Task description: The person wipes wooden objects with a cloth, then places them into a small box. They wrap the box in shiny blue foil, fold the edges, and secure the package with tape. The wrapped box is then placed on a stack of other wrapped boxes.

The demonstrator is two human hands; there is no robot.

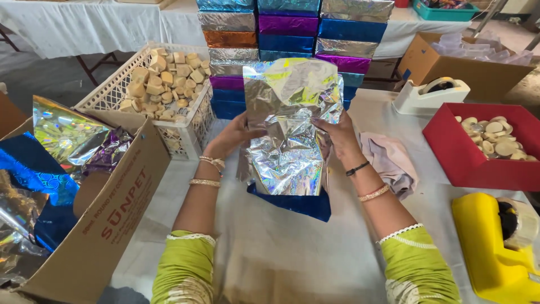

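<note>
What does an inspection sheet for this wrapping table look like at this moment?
Surface: white-covered table, creased.
Job's things: silver holographic foil held upright over a blue sheet.
Clutter: yellow tape dispenser, white tape dispenser, red tray of discs, white crate of blocks, cardboard box of foil, pale cloth.
Grippers: left hand and right hand grip the foil's sides.
Cables: nothing seen.
Surroundings: stacked foil-wrapped boxes behind.

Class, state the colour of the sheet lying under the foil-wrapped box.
Dark blue sheet, seen in the head view beneath the silver holographic box.
</note>
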